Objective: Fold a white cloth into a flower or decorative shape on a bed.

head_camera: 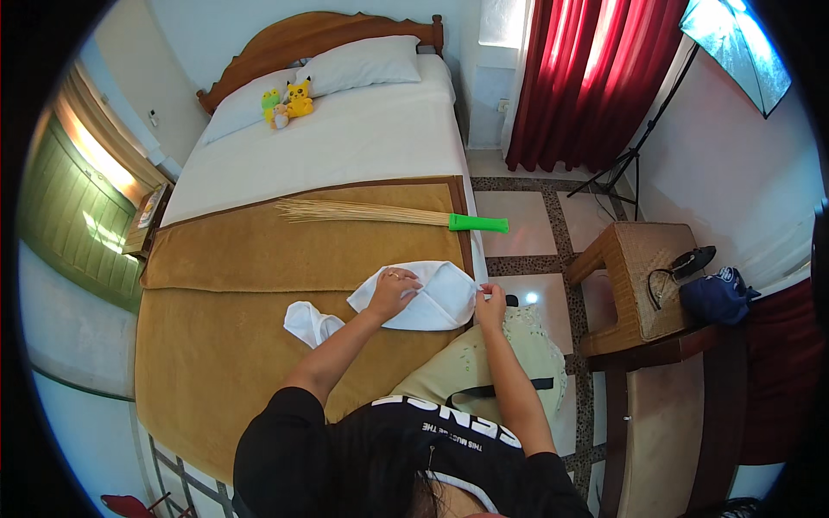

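A white cloth (443,294), partly folded, lies on the brown blanket (214,362) near the right side of the bed. My left hand (393,292) rests on its left part with the fingers bent; whether they pinch the fabric cannot be made out. With thumb and fingers, my right hand (490,304) grips the cloth's right corner at the mattress edge. Left of my left forearm is a smaller white piece of fabric (311,324); the arm hides whether it joins the cloth. My pale green skirt or apron (447,372) shows beneath my right arm.
A stick broom (388,212) with a green handle lies beyond the cloth, its handle overhanging the bed edge. Plush toys (298,100) sit by the white pillows (363,61). At right are a woven stool (647,272) with a blue pouch (715,296), and a light stand (638,146).
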Demonstrator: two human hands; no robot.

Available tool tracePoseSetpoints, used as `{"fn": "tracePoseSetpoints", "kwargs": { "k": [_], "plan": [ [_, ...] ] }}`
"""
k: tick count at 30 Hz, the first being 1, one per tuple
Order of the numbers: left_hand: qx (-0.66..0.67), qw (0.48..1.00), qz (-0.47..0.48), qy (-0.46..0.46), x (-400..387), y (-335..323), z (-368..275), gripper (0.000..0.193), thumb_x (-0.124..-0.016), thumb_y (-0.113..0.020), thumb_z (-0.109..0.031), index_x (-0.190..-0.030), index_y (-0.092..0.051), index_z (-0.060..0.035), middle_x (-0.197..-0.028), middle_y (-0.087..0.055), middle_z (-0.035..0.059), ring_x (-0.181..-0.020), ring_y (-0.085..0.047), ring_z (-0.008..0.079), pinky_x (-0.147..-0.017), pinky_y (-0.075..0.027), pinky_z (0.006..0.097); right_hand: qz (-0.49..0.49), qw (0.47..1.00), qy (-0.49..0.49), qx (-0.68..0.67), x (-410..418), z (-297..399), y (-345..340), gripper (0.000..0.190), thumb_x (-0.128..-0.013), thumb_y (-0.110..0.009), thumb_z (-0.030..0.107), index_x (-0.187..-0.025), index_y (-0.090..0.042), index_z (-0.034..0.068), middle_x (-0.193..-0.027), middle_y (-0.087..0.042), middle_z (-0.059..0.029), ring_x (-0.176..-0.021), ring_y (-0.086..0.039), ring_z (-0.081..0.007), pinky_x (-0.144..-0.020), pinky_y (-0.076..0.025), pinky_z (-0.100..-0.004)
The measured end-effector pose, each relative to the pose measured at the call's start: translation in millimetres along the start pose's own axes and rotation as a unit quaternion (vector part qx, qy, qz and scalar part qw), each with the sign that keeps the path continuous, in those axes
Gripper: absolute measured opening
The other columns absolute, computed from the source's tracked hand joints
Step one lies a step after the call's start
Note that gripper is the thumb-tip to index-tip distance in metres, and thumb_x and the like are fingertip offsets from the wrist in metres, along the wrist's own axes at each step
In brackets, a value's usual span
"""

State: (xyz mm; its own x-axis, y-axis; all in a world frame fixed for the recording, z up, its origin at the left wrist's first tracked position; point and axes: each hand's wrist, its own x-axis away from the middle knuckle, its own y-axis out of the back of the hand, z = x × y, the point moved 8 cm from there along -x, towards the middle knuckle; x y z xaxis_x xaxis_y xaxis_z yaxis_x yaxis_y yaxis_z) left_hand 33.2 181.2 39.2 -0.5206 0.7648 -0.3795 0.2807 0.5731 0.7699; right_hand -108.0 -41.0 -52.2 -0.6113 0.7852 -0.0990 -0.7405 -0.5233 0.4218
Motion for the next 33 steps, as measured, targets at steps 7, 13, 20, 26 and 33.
{"fn": "tracePoseSetpoints", "kwargs": {
  "k": [7,13,20,26,33],
  "plan": [
    [-0.004,0.993,-0.086,0.081,41,9,4,0.03,-0.075,-0.075,-0.009,-0.103,-0.063,-0.0052,-0.101,-0.063,0.0105,-0.097,-0.058,0.0276,-0.087,-0.046,0.0404,0.029,0.994,0.107,-0.016,23,54,6,0.018,-0.087,-0.064,0.011,-0.102,-0.059,0.002,-0.09,-0.061,-0.0121,-0.074,-0.059,-0.0272,-0.066,-0.049,-0.0372],
    [0.117,0.965,-0.018,0.234,65,-9,34,0.039,-0.078,-0.076,-0.01,-0.109,-0.056,-0.0004,-0.089,-0.061,0.0116,-0.076,-0.06,0.0216,-0.071,-0.051,0.0331,0.237,0.957,0.169,0.006,48,75,-27,0.027,-0.088,-0.068,0.016,-0.111,-0.058,0.004,-0.077,-0.064,-0.01,-0.062,-0.06,-0.0226,-0.06,-0.048,-0.0344],
    [0.149,0.955,0.038,0.252,75,-8,35,0.042,-0.076,-0.076,-0.009,-0.111,-0.054,-0.0005,-0.088,-0.062,0.0108,-0.075,-0.061,0.0192,-0.071,-0.051,0.0318,0.331,0.934,0.13,0.025,53,71,-34,0.031,-0.086,-0.068,0.017,-0.114,-0.057,0.008,-0.078,-0.067,-0.0139,-0.075,-0.066,-0.0321,-0.068,-0.051,-0.0391],
    [0.151,0.957,0.041,0.243,80,-10,37,0.04,-0.077,-0.075,-0.01,-0.11,-0.055,-0.0004,-0.087,-0.062,0.0097,-0.074,-0.061,0.0177,-0.069,-0.051,0.0314,0.332,0.932,0.142,0.039,54,69,-36,0.03,-0.086,-0.069,0.015,-0.112,-0.058,0.007,-0.077,-0.067,-0.0132,-0.072,-0.065,-0.0318,-0.067,-0.05,-0.0405],
    [0.093,0.96,-0.081,0.253,48,2,64,0.035,-0.081,-0.073,-0.011,-0.108,-0.055,0.0008,-0.077,-0.063,0.0088,-0.067,-0.062,0.016,-0.06,-0.05,0.0305,0.15,0.971,0.185,0.017,38,69,-13,0.023,-0.085,-0.069,0.013,-0.104,-0.061,0.005,-0.075,-0.064,-0.0126,-0.067,-0.063,-0.0288,-0.064,-0.049,-0.0395]
  ]
}}
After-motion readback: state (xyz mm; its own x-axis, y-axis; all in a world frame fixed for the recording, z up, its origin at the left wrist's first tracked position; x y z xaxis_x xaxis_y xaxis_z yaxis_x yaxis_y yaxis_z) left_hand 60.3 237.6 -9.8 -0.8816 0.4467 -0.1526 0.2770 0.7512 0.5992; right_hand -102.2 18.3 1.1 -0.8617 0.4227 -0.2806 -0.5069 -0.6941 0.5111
